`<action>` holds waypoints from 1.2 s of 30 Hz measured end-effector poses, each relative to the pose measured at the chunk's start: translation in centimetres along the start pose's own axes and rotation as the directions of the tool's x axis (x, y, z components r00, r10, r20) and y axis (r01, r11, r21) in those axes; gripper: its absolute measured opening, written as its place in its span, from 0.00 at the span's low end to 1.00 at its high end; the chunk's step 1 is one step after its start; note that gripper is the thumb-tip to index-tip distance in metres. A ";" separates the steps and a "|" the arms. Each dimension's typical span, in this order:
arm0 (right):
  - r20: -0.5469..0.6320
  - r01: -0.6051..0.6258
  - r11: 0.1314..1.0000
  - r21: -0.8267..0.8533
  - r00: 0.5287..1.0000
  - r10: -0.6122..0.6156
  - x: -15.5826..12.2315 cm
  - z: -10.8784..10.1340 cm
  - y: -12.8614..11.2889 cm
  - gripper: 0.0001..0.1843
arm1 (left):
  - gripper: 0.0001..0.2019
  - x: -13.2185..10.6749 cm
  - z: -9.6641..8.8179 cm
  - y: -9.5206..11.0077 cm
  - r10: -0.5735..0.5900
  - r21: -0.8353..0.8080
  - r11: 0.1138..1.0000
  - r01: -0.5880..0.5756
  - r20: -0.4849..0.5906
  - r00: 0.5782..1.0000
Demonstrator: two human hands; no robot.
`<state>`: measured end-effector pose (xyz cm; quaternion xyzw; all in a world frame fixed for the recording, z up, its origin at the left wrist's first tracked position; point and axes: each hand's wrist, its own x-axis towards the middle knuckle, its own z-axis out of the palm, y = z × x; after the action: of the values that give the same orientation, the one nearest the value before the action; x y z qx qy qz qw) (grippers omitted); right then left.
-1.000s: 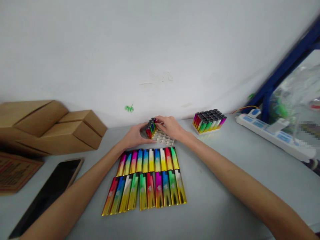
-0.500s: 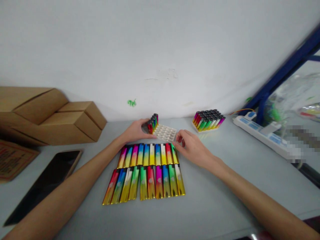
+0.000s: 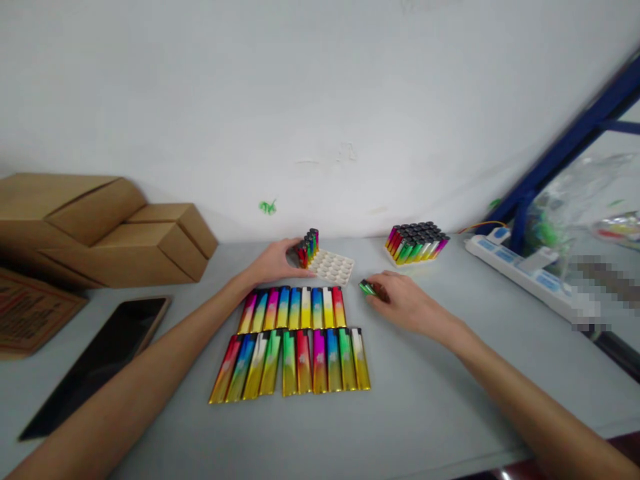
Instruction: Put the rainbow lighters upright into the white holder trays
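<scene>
A white tray (image 3: pixel 336 268) with rows of holes lies on the table, and several lighters (image 3: pixel 307 248) stand upright along its left end. My left hand (image 3: pixel 280 261) is curled round that end, the thumb along the tray's front edge and the other fingers behind. To the right of the tray, my right hand (image 3: pixel 400 300) pinches a green lighter (image 3: pixel 367 287), its black top pointing left. Multicoloured lighters lie flat in two rows, an upper row (image 3: pixel 291 309) just in front of the tray and a lower row (image 3: pixel 290 363) nearer me.
A full block of upright lighters (image 3: pixel 417 241) stands at the back right, near a white power strip (image 3: pixel 530 273). Cardboard boxes (image 3: pixel 165 247) are at the left, with a black phone (image 3: pixel 100 363) in front of them. A pale wall (image 3: pixel 320 120) rises behind.
My right hand has taken the green lighter from the right end of the upper row and moved right with it. My left hand stays at the tray.
</scene>
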<state>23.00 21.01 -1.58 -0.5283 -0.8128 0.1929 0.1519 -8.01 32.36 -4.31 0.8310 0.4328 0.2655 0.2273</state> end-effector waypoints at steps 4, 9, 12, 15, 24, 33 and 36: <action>0.030 0.025 0.936 0.352 0.999 -0.038 0.6 -1.3 -0.2 0.10 | 0.42 0.0 0.1 -0.2 -0.017 0.001 1.000 0.017 -0.006 1.000; 0.006 0.025 0.692 0.721 0.999 -0.042 1.9 -1.3 -0.7 0.18 | 0.42 -0.1 -0.1 0.1 -0.011 0.005 1.000 0.011 0.001 1.000; -0.033 0.019 0.631 0.775 0.999 0.011 2.4 -0.5 -0.6 0.24 | 0.42 -0.1 -0.2 0.4 -0.020 0.014 1.000 0.020 0.009 1.000; -0.090 0.077 0.671 0.737 0.996 -0.016 2.2 0.3 -0.2 0.25 | 0.41 -0.1 -0.2 0.5 -0.022 0.013 1.000 0.022 0.010 1.000; -0.291 0.166 0.807 0.567 0.957 0.007 1.0 1.2 -0.4 0.16 | 0.43 -0.1 -0.1 0.5 -0.050 0.023 0.999 0.049 0.014 0.999; -0.346 0.039 0.958 0.283 0.936 0.064 0.3 0.6 -1.6 0.25 | 0.42 -0.2 -0.3 0.8 -0.016 0.038 0.999 0.015 0.028 0.999; -0.323 0.040 0.957 0.288 0.945 0.058 0.4 0.6 -1.6 0.22 | 0.42 -0.2 -0.3 0.9 -0.032 0.043 0.999 0.031 0.028 0.999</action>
<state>21.30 20.68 -1.32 -0.5287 -0.7365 0.2202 0.3600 -7.79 31.75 -3.61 0.8325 0.4480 0.2406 0.2200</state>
